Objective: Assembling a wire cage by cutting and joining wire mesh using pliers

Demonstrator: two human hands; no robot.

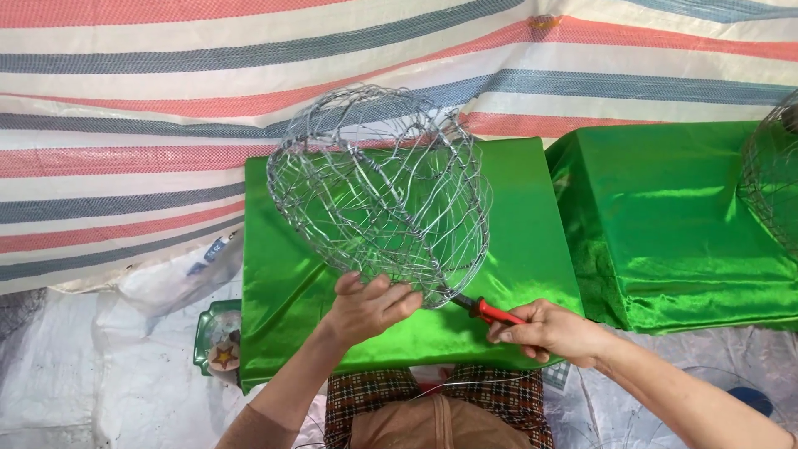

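the left hand (pixel 366 306) pinches the rim of a wire cage (pixel 378 187), tilting it over the green table's (pixel 283 291) near edge. the right hand (pixel 544 331), fingers closed around red-handled pliers (pixel 492 312), holds their tip against the steadied rim.

The left hand (pixel 368 306) grips the lower rim of a rounded wire mesh cage (pixel 381 191), holding it tilted above a green cloth-covered stand (pixel 283 291). The right hand (pixel 547 331) is closed around the red handles of a pair of pliers (pixel 490 312), whose dark tip touches the cage's lower rim near the stand's front edge. A second green-covered stand (pixel 665 224) sits just to the right, with another wire cage (pixel 773 179) at its far right edge. A striped tarpaulin (pixel 125 125) hangs behind both.
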